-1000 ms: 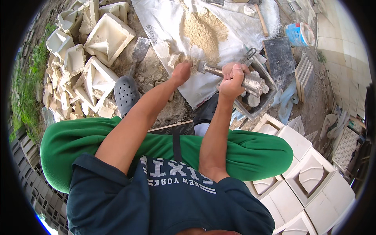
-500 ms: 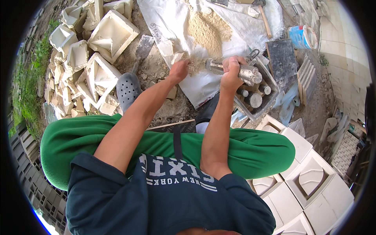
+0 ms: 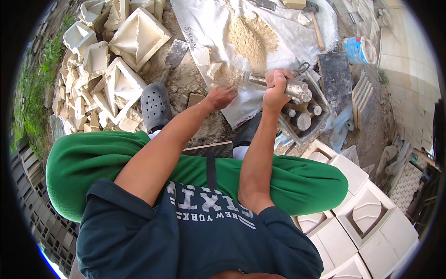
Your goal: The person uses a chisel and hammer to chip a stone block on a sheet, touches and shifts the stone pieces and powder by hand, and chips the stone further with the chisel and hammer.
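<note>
My right hand point(image 3: 276, 88) is closed around a dusty grey cylindrical tool point(image 3: 297, 91). One end of it points left over the white sheet, and its thick, rounded end sticks out to the right above a grey box point(image 3: 320, 122). Several dusty cylinders point(image 3: 303, 122) stand inside that box. Palm down, my left hand point(image 3: 221, 97) hovers over the near edge of the white sheet point(image 3: 195, 28), its fingers stretched to the right and apart from the tool. Beyond it are a pale stone chunk point(image 3: 214, 70) and a heap of sandy powder point(image 3: 246, 37).
Broken cream-coloured moulded blocks point(image 3: 139, 35) pile up at the left, with a trowel point(image 3: 176, 53) beside them. A hammer point(image 3: 317, 30), a blue bucket point(image 3: 360, 49) and a dark board point(image 3: 335, 72) lie at the far right. Cream blocks point(image 3: 367, 211) stand at the near right.
My left hand has drawn back toward me and a little to the right, away from the stone chunk. My right hand keeps hold of the tool, nearly in place.
</note>
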A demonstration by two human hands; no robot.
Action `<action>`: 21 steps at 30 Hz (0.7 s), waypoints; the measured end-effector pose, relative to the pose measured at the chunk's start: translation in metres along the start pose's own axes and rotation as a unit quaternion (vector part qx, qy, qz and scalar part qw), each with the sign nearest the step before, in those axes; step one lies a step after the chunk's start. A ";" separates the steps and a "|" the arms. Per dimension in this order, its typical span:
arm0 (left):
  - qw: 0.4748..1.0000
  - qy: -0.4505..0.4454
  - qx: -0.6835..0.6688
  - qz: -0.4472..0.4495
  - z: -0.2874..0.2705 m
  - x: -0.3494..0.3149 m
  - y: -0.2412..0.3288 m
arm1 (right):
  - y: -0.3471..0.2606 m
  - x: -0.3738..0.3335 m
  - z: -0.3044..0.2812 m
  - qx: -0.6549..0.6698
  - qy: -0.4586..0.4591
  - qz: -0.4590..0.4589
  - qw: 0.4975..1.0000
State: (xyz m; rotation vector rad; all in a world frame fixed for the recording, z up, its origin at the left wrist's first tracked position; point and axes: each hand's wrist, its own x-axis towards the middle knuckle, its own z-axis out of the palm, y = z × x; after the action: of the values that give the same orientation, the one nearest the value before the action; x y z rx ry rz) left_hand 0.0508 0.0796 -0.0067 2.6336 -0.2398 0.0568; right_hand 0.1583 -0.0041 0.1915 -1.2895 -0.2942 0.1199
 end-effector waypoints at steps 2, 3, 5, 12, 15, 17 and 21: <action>1.000 0.016 0.017 -0.002 0.004 -0.005 0.003 | 0.001 0.000 0.000 0.004 -0.005 -0.006 1.000; 0.999 0.033 0.033 -0.002 0.006 -0.005 0.005 | 0.002 0.000 0.000 0.007 -0.005 0.004 1.000; 0.998 0.013 0.055 -0.014 0.009 -0.004 0.008 | 0.001 0.000 0.000 0.010 -0.006 0.015 1.000; 0.990 -0.016 0.124 -0.065 0.007 0.004 -0.003 | -0.026 0.005 -0.002 0.083 -0.014 -0.031 0.996; 0.994 -0.025 0.099 -0.035 0.001 0.006 -0.014 | -0.024 0.006 -0.001 0.102 -0.030 -0.052 0.993; 0.996 -0.013 0.079 -0.030 -0.003 0.001 -0.016 | -0.007 0.005 0.004 0.040 -0.005 -0.006 0.999; 0.996 -0.063 0.056 -0.032 -0.016 -0.011 -0.018 | 0.006 0.010 0.011 0.009 -0.016 0.031 0.999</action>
State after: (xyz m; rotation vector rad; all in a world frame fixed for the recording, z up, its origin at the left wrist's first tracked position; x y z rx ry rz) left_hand 0.0429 0.1041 -0.0021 2.7570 -0.1997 -0.1225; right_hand 0.1654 0.0100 0.1896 -1.2796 -0.2801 0.1960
